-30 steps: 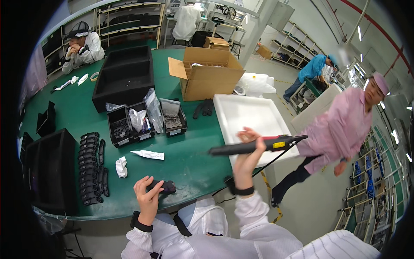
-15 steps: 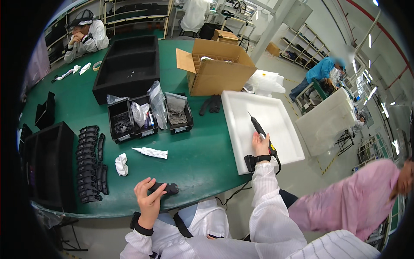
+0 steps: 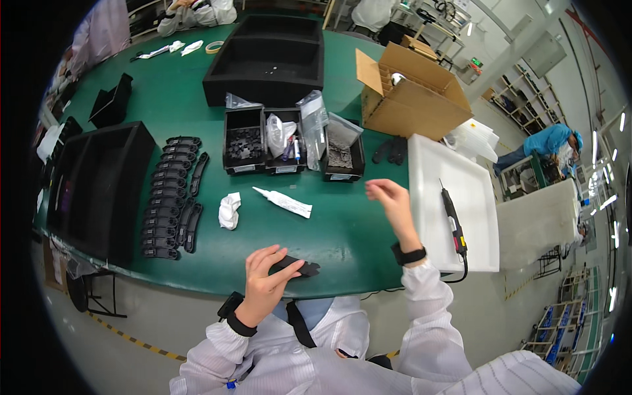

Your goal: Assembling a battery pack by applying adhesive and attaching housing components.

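Note:
My left hand (image 3: 266,280) grips a small black plastic part (image 3: 297,266) at the near edge of the green table (image 3: 342,230). Raised over the table, my right hand (image 3: 390,201) holds nothing and its fingers are apart. To its right a black electric screwdriver (image 3: 452,218) lies in a white tray (image 3: 477,243), its cord running off the near edge. A white glue tube (image 3: 283,201) and a crumpled white cloth (image 3: 228,210) lie ahead of my left hand.
Rows of black parts (image 3: 171,197) lie at the left beside a large black tray (image 3: 99,187). Small black bins (image 3: 266,141) with bagged pieces stand mid-table, another black tray (image 3: 266,59) and an open cardboard box (image 3: 408,92) behind. People work at the far side and right.
My right hand carried the screwdriver from above the table down into the white tray, let it go, and moved back left with nothing in it. The passer-by in pink has gone.

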`<state>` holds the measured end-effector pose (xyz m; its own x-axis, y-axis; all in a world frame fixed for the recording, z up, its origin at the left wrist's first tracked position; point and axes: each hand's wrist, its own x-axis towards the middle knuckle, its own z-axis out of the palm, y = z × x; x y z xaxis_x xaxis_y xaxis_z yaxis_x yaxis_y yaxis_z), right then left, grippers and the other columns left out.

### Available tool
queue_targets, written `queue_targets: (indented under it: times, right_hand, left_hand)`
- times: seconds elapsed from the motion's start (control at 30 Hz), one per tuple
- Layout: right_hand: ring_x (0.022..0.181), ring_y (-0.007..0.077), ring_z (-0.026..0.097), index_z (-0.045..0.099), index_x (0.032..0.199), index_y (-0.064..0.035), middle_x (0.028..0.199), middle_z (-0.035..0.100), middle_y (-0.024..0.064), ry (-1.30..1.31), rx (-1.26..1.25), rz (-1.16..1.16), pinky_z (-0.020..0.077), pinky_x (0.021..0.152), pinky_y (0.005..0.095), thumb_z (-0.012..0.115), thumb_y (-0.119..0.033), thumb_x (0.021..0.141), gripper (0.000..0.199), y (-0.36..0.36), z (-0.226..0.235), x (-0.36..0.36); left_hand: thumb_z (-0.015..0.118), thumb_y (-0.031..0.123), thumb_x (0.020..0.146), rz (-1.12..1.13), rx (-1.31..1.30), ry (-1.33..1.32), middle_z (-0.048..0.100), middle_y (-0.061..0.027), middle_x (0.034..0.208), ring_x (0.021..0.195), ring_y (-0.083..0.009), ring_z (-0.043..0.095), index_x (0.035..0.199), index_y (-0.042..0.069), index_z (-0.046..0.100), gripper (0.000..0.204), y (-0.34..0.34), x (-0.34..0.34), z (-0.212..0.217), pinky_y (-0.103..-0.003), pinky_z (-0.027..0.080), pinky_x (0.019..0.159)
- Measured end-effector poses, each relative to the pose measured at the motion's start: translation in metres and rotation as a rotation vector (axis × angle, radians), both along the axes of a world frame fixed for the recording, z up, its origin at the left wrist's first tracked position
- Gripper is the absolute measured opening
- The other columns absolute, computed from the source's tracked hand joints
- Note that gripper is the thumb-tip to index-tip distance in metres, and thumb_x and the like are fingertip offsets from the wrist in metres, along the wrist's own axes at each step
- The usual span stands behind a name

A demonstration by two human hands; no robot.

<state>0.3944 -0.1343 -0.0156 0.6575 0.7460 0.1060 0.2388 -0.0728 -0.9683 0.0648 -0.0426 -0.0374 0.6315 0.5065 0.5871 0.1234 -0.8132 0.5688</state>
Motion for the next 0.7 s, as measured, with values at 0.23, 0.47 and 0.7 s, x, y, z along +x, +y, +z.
queue_targets:
  times: [0.23,0.47,0.7]
  right_hand:
    - [0.105,0.0376,0.061,0.067,0.105,0.0003,0.113,0.065,0.0204,-0.988,-0.152,0.039,0.0512,0.089,0.0406,0.051,0.007,0.085,0.027,0.106,-0.044,0.025]
    - [0.078,0.0368,0.065,0.065,0.076,-0.0016,0.079,0.064,0.0193,-1.253,-0.451,0.111,0.0542,0.072,0.0454,0.054,-0.003,0.081,0.012,0.131,-0.062,0.042]
    - [0.081,0.0384,0.064,0.065,0.082,-0.0012,0.083,0.066,0.0188,-1.189,-0.440,0.103,0.0516,0.072,0.0476,0.057,-0.001,0.077,0.009,0.133,-0.058,0.047]
  left_hand:
    - [0.081,0.016,0.069,-0.016,-0.032,0.002,0.065,-0.0058,0.110,0.110,-0.0263,0.058,0.104,0.022,0.077,0.035,-0.002,-0.004,0.002,-0.041,0.042,0.095]
    - [0.078,0.014,0.074,-0.040,-0.069,0.045,0.064,-0.0067,0.117,0.114,-0.0273,0.059,0.107,0.021,0.076,0.033,-0.001,-0.005,0.002,-0.043,0.042,0.098]
    - [0.070,-0.001,0.076,-0.077,-0.018,0.123,0.065,-0.0069,0.118,0.115,-0.0282,0.059,0.111,0.016,0.074,0.040,0.010,-0.007,0.012,-0.042,0.044,0.096]
